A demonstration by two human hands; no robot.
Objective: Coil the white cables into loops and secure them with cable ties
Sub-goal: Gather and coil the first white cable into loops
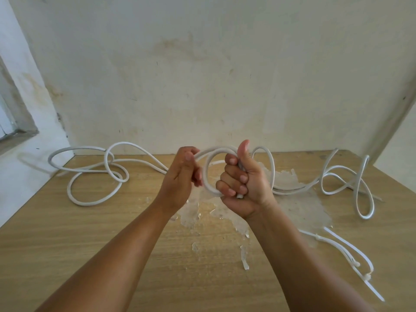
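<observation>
The right hand (244,183) is fisting tight around a small coil (208,174) of the white cable (96,200), thumb sticking up, cut end poking out under the pinky. Just to its left, the left hand (183,174) is pinching the incoming strand between thumb and curled fingers, feeding the next loop over.

I'd say they're only a turn or two in. The trick now is keeping each loop the same size as the first and letting the cable twist freely, since it looks stiff and springy. Further out left, most of the slack is sprawling in kinked loops on the wooden table (67,255). Out right, another cable (351,181) is lying tangled, and the cable ties (351,255) are waiting nearer the person.
</observation>
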